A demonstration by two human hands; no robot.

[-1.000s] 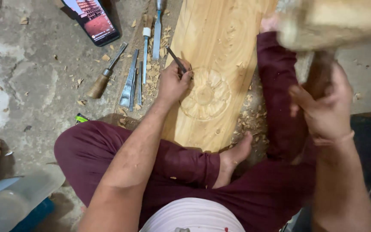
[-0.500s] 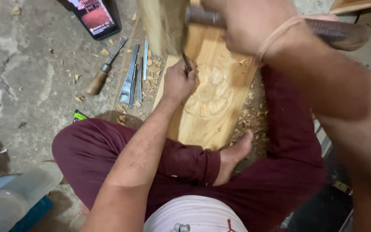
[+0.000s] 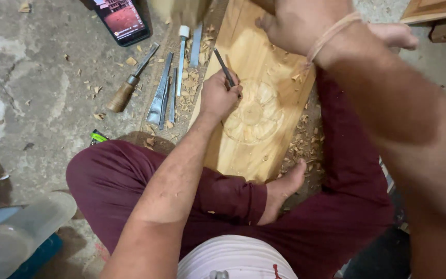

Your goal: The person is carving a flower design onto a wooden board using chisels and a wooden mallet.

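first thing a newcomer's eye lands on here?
Probably the pale wooden board at centre with a flower carving, where the left hand sets a thin chisel. The right hand is raised at the top edge. Spare chisels lie on the concrete floor to the left.

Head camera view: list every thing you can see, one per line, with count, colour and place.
Wooden plank: one, pale, on the floor, a flower carved in it.
Chisel: one, dark metal, in the left hand.
Spare chisels: about five, steel, one brown-handled, floor left of plank.
Phone: one, black, top left.
Wood chips: many, pale, around the plank.
Left hand: grips the chisel on the carving.
Right hand: raised, top; what it grips is mostly hidden.
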